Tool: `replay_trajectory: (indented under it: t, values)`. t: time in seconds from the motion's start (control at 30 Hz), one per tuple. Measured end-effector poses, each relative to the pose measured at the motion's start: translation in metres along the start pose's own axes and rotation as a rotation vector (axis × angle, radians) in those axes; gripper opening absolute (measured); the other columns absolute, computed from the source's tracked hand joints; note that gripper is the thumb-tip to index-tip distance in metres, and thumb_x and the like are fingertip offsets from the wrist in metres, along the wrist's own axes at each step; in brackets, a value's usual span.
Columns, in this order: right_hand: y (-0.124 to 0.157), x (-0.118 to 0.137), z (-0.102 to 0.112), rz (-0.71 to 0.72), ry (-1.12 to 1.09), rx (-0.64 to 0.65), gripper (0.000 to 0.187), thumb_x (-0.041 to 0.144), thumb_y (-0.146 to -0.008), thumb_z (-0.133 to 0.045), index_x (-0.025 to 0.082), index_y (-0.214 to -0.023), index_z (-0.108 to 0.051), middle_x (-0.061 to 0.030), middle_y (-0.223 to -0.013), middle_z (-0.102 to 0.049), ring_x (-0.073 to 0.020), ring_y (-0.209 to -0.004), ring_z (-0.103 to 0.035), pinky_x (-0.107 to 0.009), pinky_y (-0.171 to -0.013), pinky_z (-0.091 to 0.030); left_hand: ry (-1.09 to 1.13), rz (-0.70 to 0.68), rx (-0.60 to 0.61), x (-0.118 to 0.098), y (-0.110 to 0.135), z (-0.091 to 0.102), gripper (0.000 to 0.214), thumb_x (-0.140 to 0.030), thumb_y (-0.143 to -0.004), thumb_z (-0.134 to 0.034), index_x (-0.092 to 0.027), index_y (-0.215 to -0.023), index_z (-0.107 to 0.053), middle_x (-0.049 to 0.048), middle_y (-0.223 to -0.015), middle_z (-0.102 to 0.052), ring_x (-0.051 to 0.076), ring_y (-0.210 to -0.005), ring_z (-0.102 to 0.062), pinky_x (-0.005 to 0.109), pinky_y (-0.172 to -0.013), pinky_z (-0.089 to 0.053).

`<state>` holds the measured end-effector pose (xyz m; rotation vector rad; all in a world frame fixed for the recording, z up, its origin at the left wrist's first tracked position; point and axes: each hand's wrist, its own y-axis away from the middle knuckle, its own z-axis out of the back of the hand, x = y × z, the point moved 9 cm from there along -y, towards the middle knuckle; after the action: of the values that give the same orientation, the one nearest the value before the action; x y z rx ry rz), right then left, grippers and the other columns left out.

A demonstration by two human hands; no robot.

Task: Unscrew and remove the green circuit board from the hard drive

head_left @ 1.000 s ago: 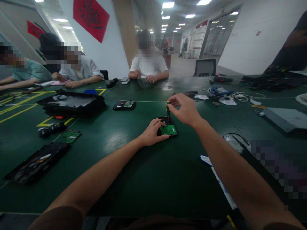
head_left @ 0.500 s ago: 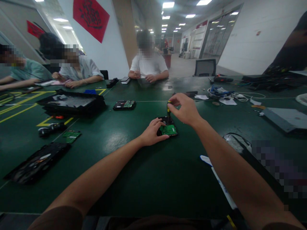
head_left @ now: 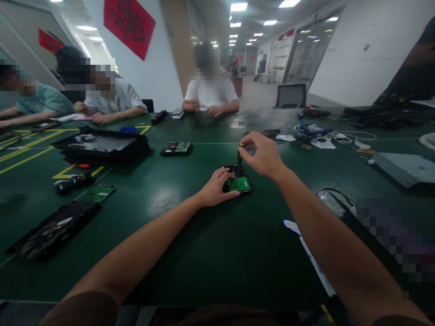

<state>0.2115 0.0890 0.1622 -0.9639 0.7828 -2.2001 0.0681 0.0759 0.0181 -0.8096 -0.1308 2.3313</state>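
Note:
A hard drive (head_left: 242, 184) lies on the table in front of me, its green circuit board facing up. My left hand (head_left: 217, 187) grips it from the left, the thumb along the near edge and the fingers over the far part. Above it, my right hand (head_left: 262, 153) pinches the handle of a screwdriver (head_left: 239, 158) between thumb and fingers. The screwdriver stands upright, its thin shaft reaching down to the board; the exact spot where the tip meets it is too small to make out.
Another hard drive (head_left: 176, 148) lies farther left, near a black tray (head_left: 102, 144). A loose green circuit board (head_left: 102, 193) and a black casing (head_left: 56, 228) are at the left. Tangled cables (head_left: 312, 130) and a grey metal box (head_left: 404, 170) occupy the right. Several people sit across the table.
The screwdriver's handle has turned in my right hand's fingers: its yellow marks show differently. Both hands and the hard drive have stayed in nearly the same place.

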Motion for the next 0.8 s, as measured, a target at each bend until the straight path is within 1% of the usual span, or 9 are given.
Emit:
replay_trajectory:
  t: [0.1, 0.2, 0.3, 0.5, 0.67, 0.8]
  values:
    - [0.0004, -0.0017, -0.0010, -0.024, -0.022, 0.012, 0.013, 0.029, -0.089, -0.069, 0.022, -0.096, -0.061, -0.0068, -0.094, -0.069, -0.0235, -0.086, -0.067, -0.040, -0.078, -0.057, -0.002, 0.005, 0.001, -0.0009, 0.0002, 0.0007, 0.064, -0.061, -0.084, -0.074, -0.024, -0.134, -0.057, 0.0140, -0.162, -0.040, 0.037, -0.156, -0.026, 0.059, -0.126, -0.029]
    - [0.0001, 0.0018, -0.0016, -0.002, -0.015, 0.032, 0.011, 0.030, -0.090, -0.068, 0.022, -0.096, -0.062, -0.0062, -0.094, -0.069, -0.0235, -0.086, -0.066, -0.041, -0.081, -0.056, -0.007, 0.004, 0.002, -0.0019, 0.0003, 0.0011, 0.065, -0.061, -0.084, -0.074, -0.024, -0.135, -0.057, 0.0144, -0.162, -0.040, 0.037, -0.156, -0.026, 0.058, -0.126, -0.028]
    - [-0.0002, 0.0042, -0.0011, 0.010, 0.007, 0.029, 0.009, 0.028, -0.090, -0.067, 0.023, -0.095, -0.062, -0.0063, -0.095, -0.069, -0.0238, -0.088, -0.066, -0.041, -0.082, -0.056, -0.007, 0.003, 0.007, -0.0020, 0.0004, 0.0007, 0.065, -0.061, -0.084, -0.073, -0.023, -0.135, -0.057, 0.0150, -0.162, -0.040, 0.037, -0.157, -0.025, 0.058, -0.126, -0.028]
    - [0.0012, 0.0008, -0.0009, -0.049, -0.022, 0.008, 0.013, 0.027, -0.088, -0.068, 0.021, -0.098, -0.061, -0.0073, -0.096, -0.070, -0.0236, -0.087, -0.068, -0.038, -0.076, -0.056, -0.004, 0.013, 0.009, -0.0001, 0.0003, 0.0001, 0.066, -0.062, -0.084, -0.073, -0.023, -0.135, -0.057, 0.0150, -0.162, -0.040, 0.037, -0.157, -0.025, 0.057, -0.126, -0.028]
    - [0.0008, 0.0039, -0.0029, 0.000, -0.004, 0.042, 0.013, 0.031, -0.091, -0.068, 0.023, -0.099, -0.062, -0.0060, -0.099, -0.068, -0.0225, -0.087, -0.065, -0.038, -0.077, -0.054, -0.008, 0.006, 0.005, -0.0004, 0.0003, 0.0000, 0.066, -0.062, -0.084, -0.073, -0.023, -0.135, -0.057, 0.0150, -0.162, -0.040, 0.037, -0.157, -0.025, 0.058, -0.126, -0.028]
    - [0.0000, 0.0052, -0.0008, 0.012, 0.058, 0.034, 0.014, 0.034, -0.090, -0.069, 0.023, -0.096, -0.062, -0.0052, -0.096, -0.067, -0.0215, -0.083, -0.062, -0.037, -0.074, -0.050, 0.000, 0.000, -0.001, -0.0017, 0.0002, 0.0006, 0.065, -0.061, -0.084, -0.074, -0.022, -0.134, -0.057, 0.0161, -0.161, -0.041, 0.037, -0.156, -0.026, 0.058, -0.126, -0.028]
